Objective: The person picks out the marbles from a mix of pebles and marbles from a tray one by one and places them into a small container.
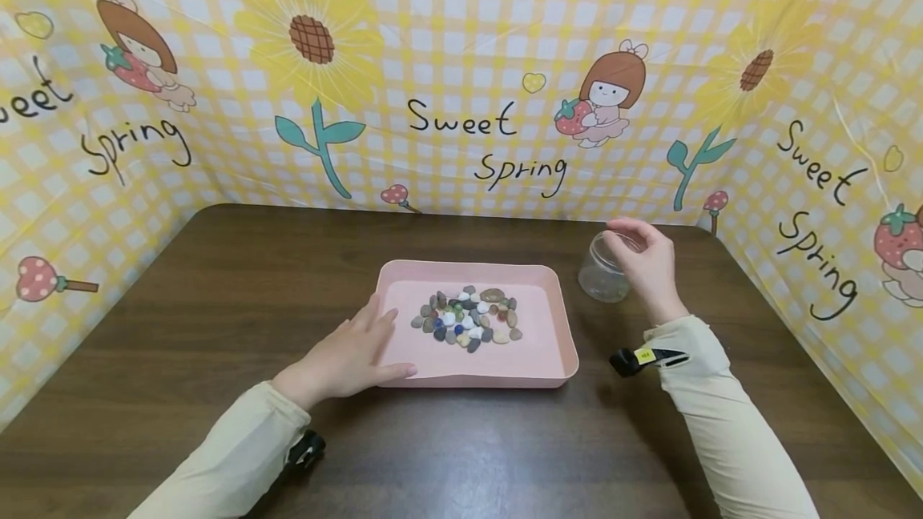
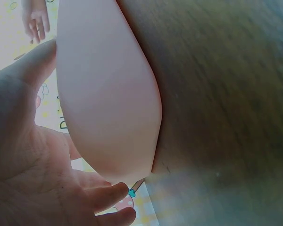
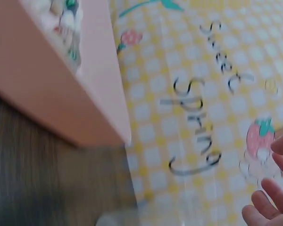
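Observation:
A pink tray (image 1: pixel 537 347) sits mid-table with a heap of several small coloured pebbles (image 1: pixel 469 317) in it. My left hand (image 1: pixel 346 355) lies flat with straight fingers on the tray's front-left corner, the thumb along the front wall. In the left wrist view the left hand (image 2: pixel 28 155) lies against the tray's wall (image 2: pixel 108 94). A small clear jar (image 1: pixel 602 279) stands to the right of the tray. My right hand (image 1: pixel 645 263) hovers at the jar's far rim with loosely curved fingers (image 3: pixel 273 202). I cannot tell whether it touches the rim. It holds nothing.
The dark wooden table (image 1: pixel 216 287) is walled on three sides by a yellow checked cloth (image 1: pixel 469 38) printed with sunflowers and "Sweet Spring". Black wrist cameras (image 1: pixel 638 359) sit on both beige sleeves. Bare tabletop lies left of and in front of the tray.

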`<state>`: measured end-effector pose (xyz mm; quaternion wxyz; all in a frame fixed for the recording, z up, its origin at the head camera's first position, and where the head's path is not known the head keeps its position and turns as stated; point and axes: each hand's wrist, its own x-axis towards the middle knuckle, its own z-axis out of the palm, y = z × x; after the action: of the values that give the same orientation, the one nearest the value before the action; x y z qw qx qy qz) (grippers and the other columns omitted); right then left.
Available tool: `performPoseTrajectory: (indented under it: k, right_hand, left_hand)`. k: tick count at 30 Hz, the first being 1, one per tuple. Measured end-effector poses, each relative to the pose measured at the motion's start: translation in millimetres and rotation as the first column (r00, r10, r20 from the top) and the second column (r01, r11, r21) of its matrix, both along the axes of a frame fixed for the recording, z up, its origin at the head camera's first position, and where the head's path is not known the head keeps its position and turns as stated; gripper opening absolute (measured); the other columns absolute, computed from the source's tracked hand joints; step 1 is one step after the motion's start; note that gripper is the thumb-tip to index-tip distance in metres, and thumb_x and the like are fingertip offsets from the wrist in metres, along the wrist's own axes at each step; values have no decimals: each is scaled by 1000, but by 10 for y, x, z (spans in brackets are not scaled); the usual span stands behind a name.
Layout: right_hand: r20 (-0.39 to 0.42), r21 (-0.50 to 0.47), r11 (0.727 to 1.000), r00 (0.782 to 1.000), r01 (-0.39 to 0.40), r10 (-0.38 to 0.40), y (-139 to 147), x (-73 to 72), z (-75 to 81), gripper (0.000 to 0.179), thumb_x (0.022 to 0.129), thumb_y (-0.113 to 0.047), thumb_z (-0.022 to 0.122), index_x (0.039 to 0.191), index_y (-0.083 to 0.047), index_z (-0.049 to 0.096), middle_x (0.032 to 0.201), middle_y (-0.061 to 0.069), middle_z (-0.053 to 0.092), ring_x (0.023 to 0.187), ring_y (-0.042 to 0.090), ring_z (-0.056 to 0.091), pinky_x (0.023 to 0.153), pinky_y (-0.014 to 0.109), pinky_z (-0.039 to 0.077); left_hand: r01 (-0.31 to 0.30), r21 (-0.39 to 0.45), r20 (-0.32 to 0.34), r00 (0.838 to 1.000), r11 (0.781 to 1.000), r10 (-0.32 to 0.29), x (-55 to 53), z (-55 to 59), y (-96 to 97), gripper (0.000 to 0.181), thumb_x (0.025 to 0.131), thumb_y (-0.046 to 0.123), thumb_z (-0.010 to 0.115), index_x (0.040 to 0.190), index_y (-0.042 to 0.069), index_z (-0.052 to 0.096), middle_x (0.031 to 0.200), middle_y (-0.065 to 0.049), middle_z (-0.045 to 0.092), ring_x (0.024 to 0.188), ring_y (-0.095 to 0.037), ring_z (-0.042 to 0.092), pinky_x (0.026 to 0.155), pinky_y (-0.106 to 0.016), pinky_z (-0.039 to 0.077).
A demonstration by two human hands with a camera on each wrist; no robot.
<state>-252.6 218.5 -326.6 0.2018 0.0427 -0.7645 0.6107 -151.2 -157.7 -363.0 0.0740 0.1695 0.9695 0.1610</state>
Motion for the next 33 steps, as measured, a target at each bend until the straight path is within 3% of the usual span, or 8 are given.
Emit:
performPoseTrajectory:
  k: [8,15,20,23,26,29,33]
  right_hand:
    - [72,109,976,981,-186,179,-233,79,57,32,87,-14,65,110,8,60,99,-23,59,95,-9,57,85,8,44]
    - [157,133,942,945,-308,287,-445,87,61,33,88,-15,65,111,7,60,126,12,59,102,-7,56,89,11,44]
    - [193,147,911,914,-385,356,-562,52,-2,31,87,-16,65,111,4,61,131,16,56,108,6,59,89,13,46]
    - [216,170,883,890,-438,401,-616,29,-59,32,87,-18,66,110,4,62,130,18,56,113,17,59,94,21,46]
    - [268,166,851,853,-498,447,-650,-8,-134,31,87,-16,66,110,4,62,131,20,55,120,25,56,102,33,43]
    - [333,147,827,814,-543,476,-671,-42,-201,30,87,-12,65,111,5,61,133,21,53,125,30,51,107,42,38]
    - [384,143,809,785,-570,486,-694,-69,-240,31,87,-10,64,113,6,60,134,19,53,126,30,50,109,45,35]
  left_hand:
    - [-1,0,10,1000,1000,1,5,28,13,90,82,62,56,143,-1,34,152,-30,13,138,-45,27,108,-59,29]
    - [0,4,7,1000,1000,0,8,34,10,90,81,62,57,142,-1,34,152,-31,14,137,-45,27,107,-58,30]
    - [-2,4,4,1000,1000,2,10,25,10,90,81,62,57,142,-1,34,152,-31,15,137,-45,28,107,-58,30]
    - [-5,6,5,1000,1000,5,11,26,10,90,81,61,57,142,-1,34,152,-31,15,137,-45,27,107,-59,30]
    - [-7,7,6,1000,1000,7,10,23,10,90,82,61,57,142,-1,34,152,-31,14,137,-45,27,107,-59,30]
    - [-12,8,15,1000,1000,12,9,13,11,89,82,60,58,142,-1,34,152,-30,13,138,-44,26,108,-59,28]
    - [-17,9,24,1000,1000,17,9,6,9,89,82,59,58,143,-1,33,153,-30,13,139,-44,25,108,-59,28]
